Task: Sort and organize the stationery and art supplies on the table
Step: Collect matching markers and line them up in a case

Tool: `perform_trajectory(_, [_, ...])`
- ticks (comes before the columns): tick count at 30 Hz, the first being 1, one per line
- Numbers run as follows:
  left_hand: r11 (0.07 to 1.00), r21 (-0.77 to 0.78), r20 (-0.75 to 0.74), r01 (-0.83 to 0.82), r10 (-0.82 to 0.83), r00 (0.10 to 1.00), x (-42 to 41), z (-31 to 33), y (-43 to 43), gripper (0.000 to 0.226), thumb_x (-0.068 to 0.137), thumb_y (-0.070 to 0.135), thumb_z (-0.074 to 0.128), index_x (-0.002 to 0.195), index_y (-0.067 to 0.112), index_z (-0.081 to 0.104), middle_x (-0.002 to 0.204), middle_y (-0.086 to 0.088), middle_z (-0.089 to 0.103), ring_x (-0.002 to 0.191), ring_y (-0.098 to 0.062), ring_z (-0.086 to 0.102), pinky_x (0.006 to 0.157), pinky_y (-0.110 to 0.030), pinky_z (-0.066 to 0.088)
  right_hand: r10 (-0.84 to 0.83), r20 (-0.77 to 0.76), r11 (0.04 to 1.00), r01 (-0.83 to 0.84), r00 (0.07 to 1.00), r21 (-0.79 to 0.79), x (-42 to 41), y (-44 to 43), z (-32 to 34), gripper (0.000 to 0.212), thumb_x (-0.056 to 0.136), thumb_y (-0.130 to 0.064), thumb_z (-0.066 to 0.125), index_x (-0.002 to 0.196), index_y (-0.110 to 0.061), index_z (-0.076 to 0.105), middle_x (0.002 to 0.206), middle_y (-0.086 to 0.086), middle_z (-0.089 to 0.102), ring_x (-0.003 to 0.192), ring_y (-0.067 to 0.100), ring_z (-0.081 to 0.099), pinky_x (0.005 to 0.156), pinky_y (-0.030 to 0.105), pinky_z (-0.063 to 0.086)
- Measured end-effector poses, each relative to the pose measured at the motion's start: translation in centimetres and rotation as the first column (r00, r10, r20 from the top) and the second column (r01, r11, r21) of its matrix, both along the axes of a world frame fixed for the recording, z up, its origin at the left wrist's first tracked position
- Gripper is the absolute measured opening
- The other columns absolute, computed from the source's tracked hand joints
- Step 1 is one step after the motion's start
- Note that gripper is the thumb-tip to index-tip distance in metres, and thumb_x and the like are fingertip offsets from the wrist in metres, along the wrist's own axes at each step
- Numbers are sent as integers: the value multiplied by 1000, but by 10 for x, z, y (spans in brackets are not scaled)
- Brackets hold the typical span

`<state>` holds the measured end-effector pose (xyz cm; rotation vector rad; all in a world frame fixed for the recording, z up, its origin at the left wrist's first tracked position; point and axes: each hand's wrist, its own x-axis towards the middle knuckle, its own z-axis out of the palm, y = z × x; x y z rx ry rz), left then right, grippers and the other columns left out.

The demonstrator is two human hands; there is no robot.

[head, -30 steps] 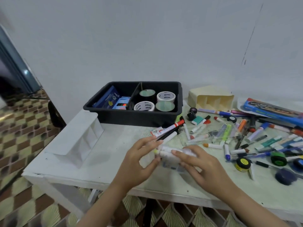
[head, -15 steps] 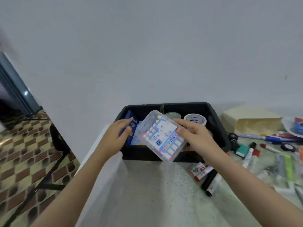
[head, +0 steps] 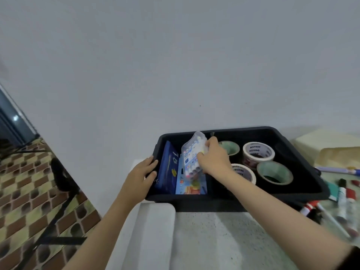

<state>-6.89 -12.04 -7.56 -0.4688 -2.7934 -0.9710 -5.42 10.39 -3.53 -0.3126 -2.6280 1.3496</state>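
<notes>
A black two-compartment bin (head: 303,152) stands at the back of the white table. My right hand (head: 212,158) grips a clear plastic marker case (head: 191,151) and holds it on edge inside the left compartment, next to a dark blue box (head: 167,168) and a light blue pack (head: 190,187). My left hand (head: 141,175) clasps the bin's left rim. The right compartment holds several tape rolls (head: 258,152). Loose markers and pens (head: 344,199) lie on the table to the right of the bin.
A white organizer (head: 153,236) lies in front of the bin at the table's left edge. A cream box (head: 335,151) stands to the right of the bin. The wall rises straight behind. Tiled floor drops off to the left.
The marker case went from above the bin's front rim down into the left compartment, turned on edge. My left hand shifted from the case to the bin's left rim.
</notes>
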Motion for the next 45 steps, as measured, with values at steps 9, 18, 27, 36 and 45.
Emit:
perform_trajectory(9, [999, 30, -12, 34, -33, 999, -1, -2, -1, 41, 99, 16, 42, 141, 14, 42, 151, 3, 31, 139, -10, 27, 108, -15, 14, 10, 153, 986, -36, 988, 165, -11, -27, -27, 46, 97, -19, 42, 138, -9, 23, 126, 24, 49, 107, 37, 53, 72, 33, 35])
perform_trajectory(18, [996, 85, 0, 32, -32, 999, -2, -6, -3, 41, 99, 13, 41, 140, 16, 42, 151, 4, 32, 138, -9, 28, 108, -17, 17, 42, 241, 916, -134, 970, 378, -7, -29, -31, 55, 95, -21, 49, 139, 2, 24, 128, 21, 50, 112, 32, 55, 74, 30, 41])
perform_trajectory(27, [996, 88, 13, 30, -31, 999, -1, -7, -2, 41, 101, 15, 38, 141, 18, 41, 151, 6, 31, 138, -10, 29, 106, -17, 18, 60, 389, 790, -282, 919, 545, -6, -31, -38, 57, 90, -34, 60, 133, -2, 40, 132, 20, 36, 115, 29, 47, 91, 31, 42])
perform_trajectory(36, [994, 103, 34, 22, -25, 999, 0, -7, -2, 41, 101, 16, 37, 142, 19, 40, 152, 6, 30, 138, -11, 29, 107, -18, 19, 52, 347, 790, -251, 936, 559, -11, -28, -37, 36, 92, -20, 58, 123, -3, 51, 125, 16, 54, 112, 27, 55, 74, 27, 40])
perform_trajectory(45, [999, 25, -1, 31, -31, 1000, 0, 0, -4, 41, 97, 17, 46, 138, 19, 47, 149, 4, 36, 136, -14, 33, 107, -22, 21, 235, 201, 834, -304, 951, 460, 21, -18, -9, 44, 94, -31, 54, 134, -13, 49, 135, 9, 50, 121, 24, 49, 93, 31, 42])
